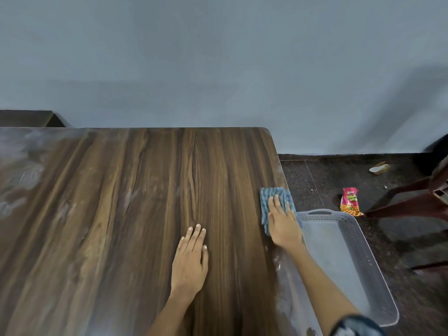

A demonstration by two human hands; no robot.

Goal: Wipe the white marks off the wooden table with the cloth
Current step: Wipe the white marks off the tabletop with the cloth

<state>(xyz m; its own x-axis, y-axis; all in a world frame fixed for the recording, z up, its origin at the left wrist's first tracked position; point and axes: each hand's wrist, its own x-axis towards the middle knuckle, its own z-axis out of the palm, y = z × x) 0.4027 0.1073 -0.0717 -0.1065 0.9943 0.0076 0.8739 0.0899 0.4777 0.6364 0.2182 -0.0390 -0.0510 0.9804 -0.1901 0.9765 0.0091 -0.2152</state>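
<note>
The right hand (282,221) is pressing flat, fingers straight, on the blue striped cloth (272,198) lying under its fingertips at the dark wooden table (135,190) edge. The left hand (190,260) is resting open, fingers extended, on bare wood. White powdery marks (19,166) are lying far left of its fingers.
</note>
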